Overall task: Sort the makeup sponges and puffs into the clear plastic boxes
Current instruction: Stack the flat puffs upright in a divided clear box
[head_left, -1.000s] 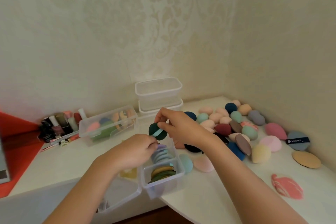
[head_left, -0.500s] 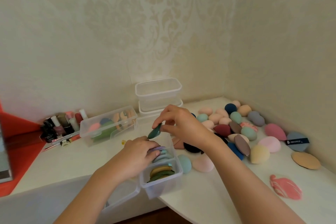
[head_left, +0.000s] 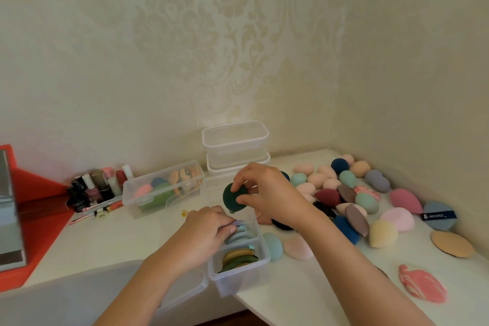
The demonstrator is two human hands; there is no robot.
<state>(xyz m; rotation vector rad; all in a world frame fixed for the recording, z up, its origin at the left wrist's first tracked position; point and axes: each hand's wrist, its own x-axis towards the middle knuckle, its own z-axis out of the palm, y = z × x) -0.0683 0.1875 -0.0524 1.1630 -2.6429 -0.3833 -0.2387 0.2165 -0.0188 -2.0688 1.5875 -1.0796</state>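
Currently: white tabletop (head_left: 105,241) carries a loose pile of egg-shaped foam sponges (head_left: 344,193) at right. Narrow clear plastic divided box (head_left: 239,276) sits at the front edge. Left hand (head_left: 206,230): fingers curled onto pale blue flat puffs (head_left: 239,235) in its rear compartment; grip unclear. Right hand (head_left: 267,190) pinches dark green round puff (head_left: 232,200) just above the box.

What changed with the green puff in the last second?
The right hand turned the dark green puff over: its strap side showed before, now the plain side does. The left hand stays on the stacked puffs in the clear box.
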